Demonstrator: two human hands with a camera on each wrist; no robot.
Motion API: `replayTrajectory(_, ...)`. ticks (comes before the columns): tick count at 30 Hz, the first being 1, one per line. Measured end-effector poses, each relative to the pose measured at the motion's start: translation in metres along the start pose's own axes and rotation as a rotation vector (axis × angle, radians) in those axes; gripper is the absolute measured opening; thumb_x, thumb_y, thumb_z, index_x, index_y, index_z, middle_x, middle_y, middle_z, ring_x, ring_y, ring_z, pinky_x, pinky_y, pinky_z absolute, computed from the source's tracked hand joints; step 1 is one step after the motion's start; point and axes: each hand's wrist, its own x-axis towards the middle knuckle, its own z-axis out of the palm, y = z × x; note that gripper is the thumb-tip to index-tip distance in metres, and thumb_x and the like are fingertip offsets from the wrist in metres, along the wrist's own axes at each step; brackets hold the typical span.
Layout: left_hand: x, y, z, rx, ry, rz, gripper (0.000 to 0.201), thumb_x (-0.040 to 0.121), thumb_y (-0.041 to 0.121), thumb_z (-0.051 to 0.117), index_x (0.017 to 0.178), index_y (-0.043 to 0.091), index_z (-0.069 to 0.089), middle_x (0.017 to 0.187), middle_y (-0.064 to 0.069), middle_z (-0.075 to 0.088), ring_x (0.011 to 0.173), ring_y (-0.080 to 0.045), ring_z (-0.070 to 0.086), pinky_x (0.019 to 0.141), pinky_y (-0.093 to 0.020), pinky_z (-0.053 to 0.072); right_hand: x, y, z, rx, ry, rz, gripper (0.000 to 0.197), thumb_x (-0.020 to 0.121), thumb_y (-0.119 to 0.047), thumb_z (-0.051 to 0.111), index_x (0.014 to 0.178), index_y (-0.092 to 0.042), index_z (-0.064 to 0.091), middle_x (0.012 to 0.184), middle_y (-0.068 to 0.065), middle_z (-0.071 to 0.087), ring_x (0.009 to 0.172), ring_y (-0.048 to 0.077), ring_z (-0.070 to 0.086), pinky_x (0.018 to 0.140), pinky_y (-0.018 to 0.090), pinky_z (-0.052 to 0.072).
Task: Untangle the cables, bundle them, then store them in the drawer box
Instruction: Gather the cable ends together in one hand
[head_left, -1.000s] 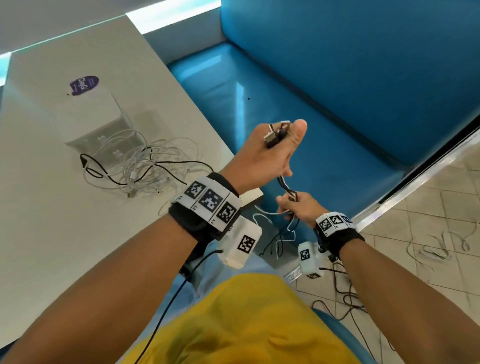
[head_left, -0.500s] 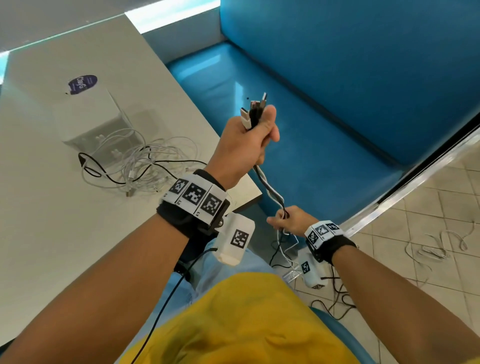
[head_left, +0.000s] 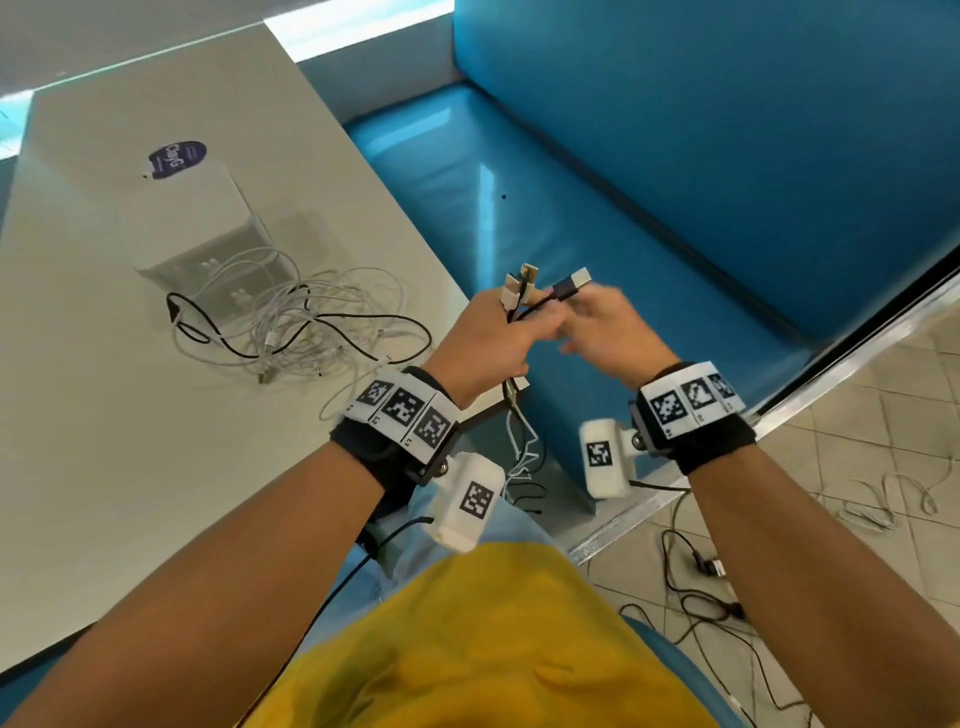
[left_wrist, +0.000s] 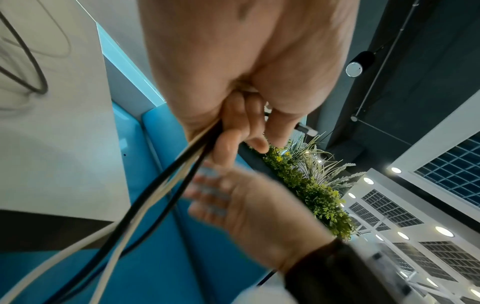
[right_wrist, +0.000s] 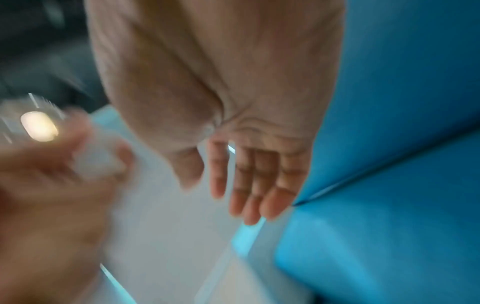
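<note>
A blue bench seat (head_left: 597, 218) filled the far right of the scene, and a pale surface (head_left: 104, 441) took up the left. Near the far left of that surface stood a white drawer box (head_left: 192, 223), with a tangled pile of white and black cables (head_left: 291, 322) lying just in front of it and touching its near side. More loose cables (head_left: 696, 587) lay on the tiled floor (head_left: 883, 415) at the near right.

Over the gap between the surface and the seat, the left hand (head_left: 488, 338) was raised with its fingers (left_wrist: 233, 123) curled tight round a small bunch of held cables (left_wrist: 166, 185), black and white together. Their plug ends (head_left: 524, 283) stuck up out of the fist, and the rest hung down below it towards the person's lap. The right hand (head_left: 608, 332) was just to the right of the left one, blurred, with its fingers (right_wrist: 249, 185) straight and slightly apart, holding nothing. Whether it touched the black plug (head_left: 571, 285) that pointed towards it could not be told.
</note>
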Motion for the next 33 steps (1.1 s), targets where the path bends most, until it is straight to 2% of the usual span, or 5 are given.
replayTrajectory(4, -0.007, 0.007, -0.005, 0.016, 0.003, -0.02, 0.026, 0.092, 0.01, 0.054, 0.067, 0.019, 0.055, 0.041, 0.015, 0.042, 0.043, -0.005, 0.031, 0.053, -0.029, 0.032, -0.019, -0.081, 0.012, 0.145, -0.057, -0.148, 0.032, 0.102, -0.042, 0.037, 0.104, -0.028, 0.066, 0.1, 0.0, 0.069, 0.076, 0.004, 0.06, 0.055, 0.016, 0.042)
replayTrajectory(8, -0.015, 0.015, -0.016, 0.045, 0.013, 0.014, 0.013, 0.078, 0.003, 0.048, 0.078, 0.014, 0.042, 0.062, -0.003, 0.044, 0.045, -0.009, 0.041, 0.061, -0.039, 0.038, -0.026, -0.108, 0.028, -0.121, -0.146, -0.263, 0.047, 0.101, -0.047, 0.034, 0.095, -0.023, 0.074, 0.099, -0.007, 0.072, 0.091, 0.0, 0.064, 0.084, 0.024, 0.048)
replayTrajectory(20, -0.019, 0.041, -0.037, 0.136, 0.047, 0.143, 0.032, 0.09, -0.005, 0.05, 0.08, 0.025, 0.046, 0.064, 0.009, 0.056, 0.045, -0.01, 0.042, 0.049, -0.033, 0.041, -0.014, -0.131, 0.02, -0.174, -0.166, -0.232, 0.059, 0.104, -0.041, 0.031, 0.094, 0.002, 0.071, 0.056, -0.013, 0.06, 0.045, -0.006, 0.051, 0.044, 0.006, 0.035)
replayTrajectory(30, -0.018, 0.032, -0.044, -0.154, 0.118, 0.061, 0.028, 0.087, 0.013, 0.05, 0.063, 0.021, 0.038, 0.045, 0.011, 0.031, 0.043, -0.008, 0.024, 0.043, -0.019, 0.028, -0.008, -0.138, 0.042, 0.038, -0.09, -0.298, 0.048, 0.097, -0.059, 0.026, 0.12, -0.033, 0.06, 0.105, -0.002, 0.068, 0.097, 0.008, 0.064, 0.092, 0.032, 0.048)
replayTrajectory(33, -0.017, 0.031, -0.059, -0.493, 0.234, 0.009, 0.048, 0.097, 0.039, 0.049, 0.053, 0.021, 0.048, 0.044, 0.009, 0.031, 0.04, -0.007, 0.025, 0.042, -0.019, 0.024, -0.005, -0.137, 0.057, 0.36, -0.251, -0.141, 0.052, 0.093, -0.067, 0.021, 0.125, -0.039, 0.051, 0.113, -0.001, 0.063, 0.091, 0.012, 0.063, 0.075, 0.032, 0.051)
